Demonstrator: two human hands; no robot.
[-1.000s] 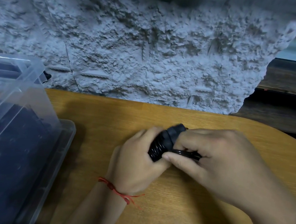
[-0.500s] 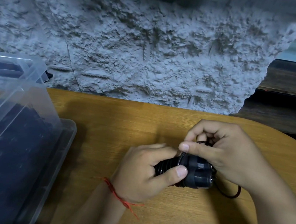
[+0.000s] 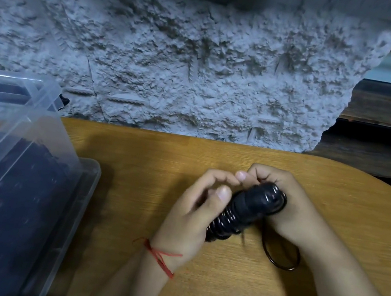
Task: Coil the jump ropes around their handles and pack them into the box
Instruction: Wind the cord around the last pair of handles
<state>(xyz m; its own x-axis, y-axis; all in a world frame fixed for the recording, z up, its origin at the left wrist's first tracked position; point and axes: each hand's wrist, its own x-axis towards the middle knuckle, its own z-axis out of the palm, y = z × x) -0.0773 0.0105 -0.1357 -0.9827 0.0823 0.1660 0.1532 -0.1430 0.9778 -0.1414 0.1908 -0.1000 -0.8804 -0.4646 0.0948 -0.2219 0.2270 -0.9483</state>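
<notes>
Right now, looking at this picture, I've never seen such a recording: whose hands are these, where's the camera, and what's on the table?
No machine here: these are a person's two bare hands, filmed by a camera worn on the head, looking forward and down. The left hand, with a red thread at its wrist, and the right hand both grip a black jump rope, its cord coiled round the handles. A loose loop of cord lies on the wooden table by the right wrist. At the left stands a clear plastic box holding dark things, too blurred to name.
</notes>
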